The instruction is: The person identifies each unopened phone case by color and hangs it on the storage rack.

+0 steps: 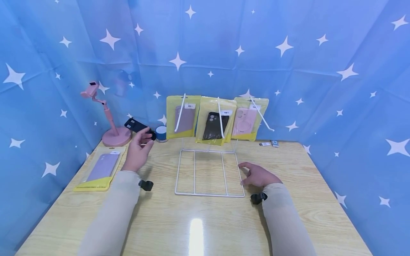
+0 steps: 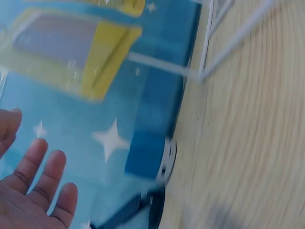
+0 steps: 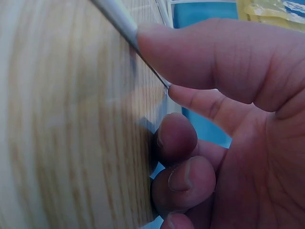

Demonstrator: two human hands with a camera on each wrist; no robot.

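Note:
My left hand (image 1: 137, 151) hovers at the back left with loosely bent fingers and nothing visibly held. Behind its fingertips a black phone-case-like piece (image 1: 136, 125) leans near a blue round container (image 1: 161, 133). In the left wrist view, the left fingers (image 2: 52, 167) are spread apart. At the right side of a white wire display rack (image 1: 209, 195), my right hand (image 1: 257, 175) touches the side wire with thumb and index fingertips, set apart along it. Its other fingers (image 3: 183, 176) bend near the tabletop. Bagged phone cases, one purple (image 1: 185, 119), one black (image 1: 215, 126), one pink (image 1: 245, 121), hang on the rack's hooks.
A bagged purple phone case (image 1: 101, 169) lies on the table at left. Behind it stands a pink phone stand (image 1: 116, 137). Two small items, one white (image 1: 264, 144) and one blue-grey (image 1: 274, 143), lie at the back right. A starry blue curtain (image 1: 211, 42) borders the table.

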